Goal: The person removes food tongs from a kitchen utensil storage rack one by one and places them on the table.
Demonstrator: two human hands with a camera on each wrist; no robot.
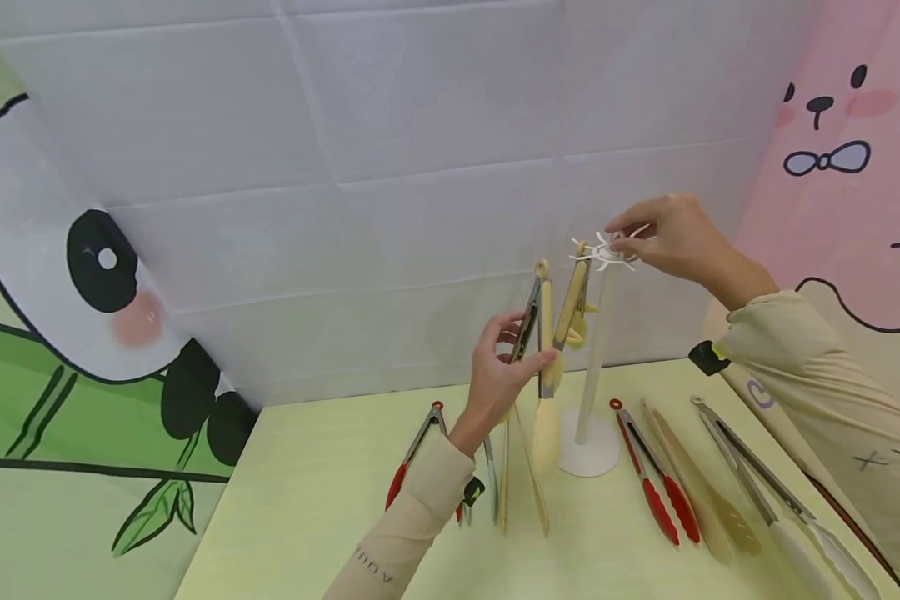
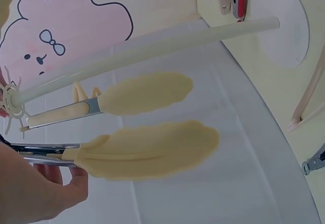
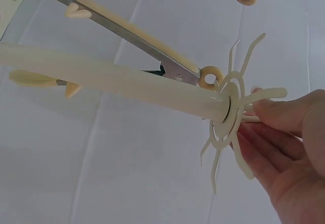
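Observation:
My left hand grips a pair of metal tongs with pale yellow heads, held upright with their ring end on top. Just right of them stands a white pole on a round base. A ring of thin hooks crowns the pole, and my right hand pinches it by its hooks from the right side. From one hook a second pair of yellow tongs hangs by its loop, heads down, between the held tongs and the pole.
Red-handled tongs, long beige tongs and white-tipped tongs lie on the table right of the base. More red tongs and slim beige tongs are near my left forearm. A white cloth wall rises behind.

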